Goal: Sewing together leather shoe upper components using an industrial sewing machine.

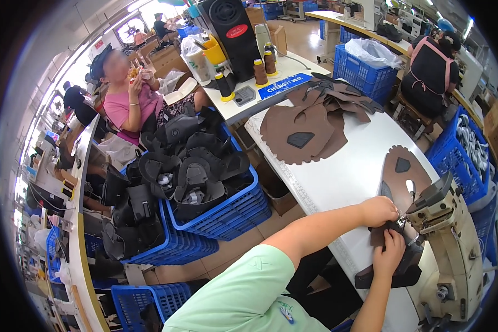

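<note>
A beige industrial sewing machine point(454, 238) stands at the right of the white table. Beneath its needle area lies a brown cut piece point(406, 166) with a scalloped edge and black patches; its material looks like leather or fabric. My left hand point(379, 211) is closed beside the needle, its fingertips pinching the piece's edge. Nearer to me, my right hand point(390, 252) grips a dark folded part of the same work, fingers bent over it. A dark panel point(365, 276) hangs by the table's near edge. The machine head and my fingers partly hide the stitching spot.
Several similar brown pieces point(304, 127) are piled farther along the table. Thread spools point(260, 72) stand on an adjoining table. Blue crates point(221, 207) full of black shaped parts are at my left. One person point(130, 105) sits beyond them; another point(431, 72) sits at far right.
</note>
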`<state>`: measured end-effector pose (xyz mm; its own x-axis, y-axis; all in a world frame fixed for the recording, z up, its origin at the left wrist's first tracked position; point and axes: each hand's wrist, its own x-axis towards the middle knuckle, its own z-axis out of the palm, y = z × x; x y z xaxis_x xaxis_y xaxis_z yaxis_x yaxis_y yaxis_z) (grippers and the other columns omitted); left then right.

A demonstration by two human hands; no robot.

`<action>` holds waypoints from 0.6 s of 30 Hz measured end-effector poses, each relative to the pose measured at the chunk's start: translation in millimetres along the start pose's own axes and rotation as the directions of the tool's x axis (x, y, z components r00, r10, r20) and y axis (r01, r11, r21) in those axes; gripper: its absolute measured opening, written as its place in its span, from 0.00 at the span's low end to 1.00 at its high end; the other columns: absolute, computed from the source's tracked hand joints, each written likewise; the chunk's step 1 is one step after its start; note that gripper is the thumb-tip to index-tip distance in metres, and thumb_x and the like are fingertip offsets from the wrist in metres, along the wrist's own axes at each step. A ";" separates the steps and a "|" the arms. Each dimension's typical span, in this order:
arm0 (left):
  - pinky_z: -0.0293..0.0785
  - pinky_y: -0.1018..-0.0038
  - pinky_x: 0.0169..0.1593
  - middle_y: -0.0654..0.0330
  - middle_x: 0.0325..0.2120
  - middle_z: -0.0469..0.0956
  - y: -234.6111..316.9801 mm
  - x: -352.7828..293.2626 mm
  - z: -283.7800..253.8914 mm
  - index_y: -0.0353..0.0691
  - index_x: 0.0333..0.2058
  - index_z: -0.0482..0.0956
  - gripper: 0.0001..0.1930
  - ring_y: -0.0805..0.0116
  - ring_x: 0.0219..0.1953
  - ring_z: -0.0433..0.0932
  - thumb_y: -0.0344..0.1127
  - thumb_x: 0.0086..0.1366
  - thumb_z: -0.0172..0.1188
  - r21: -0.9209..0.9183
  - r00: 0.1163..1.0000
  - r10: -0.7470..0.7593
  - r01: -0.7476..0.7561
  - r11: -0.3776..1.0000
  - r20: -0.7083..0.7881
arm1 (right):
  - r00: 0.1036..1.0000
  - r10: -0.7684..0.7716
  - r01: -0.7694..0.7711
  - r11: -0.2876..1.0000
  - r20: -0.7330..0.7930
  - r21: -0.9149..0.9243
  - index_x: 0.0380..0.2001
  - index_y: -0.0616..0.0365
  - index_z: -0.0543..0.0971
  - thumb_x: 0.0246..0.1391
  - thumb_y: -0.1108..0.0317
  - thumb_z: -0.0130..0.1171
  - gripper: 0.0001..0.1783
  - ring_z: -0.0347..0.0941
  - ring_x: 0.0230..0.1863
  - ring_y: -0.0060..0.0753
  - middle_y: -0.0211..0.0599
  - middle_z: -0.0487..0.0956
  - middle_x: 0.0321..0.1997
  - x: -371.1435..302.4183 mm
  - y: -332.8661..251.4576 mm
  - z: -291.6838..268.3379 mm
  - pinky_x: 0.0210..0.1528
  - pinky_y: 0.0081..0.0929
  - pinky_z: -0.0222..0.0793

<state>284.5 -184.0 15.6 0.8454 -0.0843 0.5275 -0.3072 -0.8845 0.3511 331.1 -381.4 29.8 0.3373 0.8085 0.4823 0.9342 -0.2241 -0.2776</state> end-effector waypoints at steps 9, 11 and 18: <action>0.69 0.61 0.57 0.55 0.36 0.82 -0.6 0.7 0.1 0.39 0.33 0.80 0.11 0.57 0.49 0.78 0.28 0.48 0.60 -0.014 1.000 -0.005 0.005 1.000 0.007 | 1.000 -0.029 0.029 0.999 -0.003 -0.014 0.43 0.65 0.79 0.40 0.75 0.53 0.21 0.69 0.54 0.52 0.46 0.76 0.49 -0.3 2.2 2.1 0.58 0.47 0.62; 0.69 0.61 0.57 0.55 0.37 0.82 0.4 0.3 -0.3 0.39 0.34 0.80 0.11 0.57 0.49 0.78 0.28 0.48 0.60 -0.003 1.000 -0.007 0.007 1.000 -0.012 | 0.999 -0.041 0.041 0.999 -0.007 -0.016 0.43 0.65 0.79 0.40 0.75 0.53 0.21 0.69 0.54 0.52 0.46 0.76 0.49 -0.4 1.9 2.1 0.58 0.47 0.62; 0.69 0.61 0.57 0.55 0.38 0.82 1.0 1.3 -1.4 0.38 0.36 0.80 0.13 0.57 0.49 0.78 0.29 0.47 0.60 0.026 0.999 -0.022 0.022 0.999 0.031 | 1.000 -0.024 0.024 1.000 -0.008 -0.011 0.43 0.64 0.79 0.40 0.75 0.53 0.22 0.69 0.54 0.52 0.46 0.76 0.49 -0.9 1.8 1.5 0.58 0.46 0.62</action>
<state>284.7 -184.3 17.7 0.8653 -0.0788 0.4949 -0.2774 -0.8978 0.3421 332.3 -381.7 27.6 0.3156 0.8091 0.4957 0.9432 -0.2104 -0.2571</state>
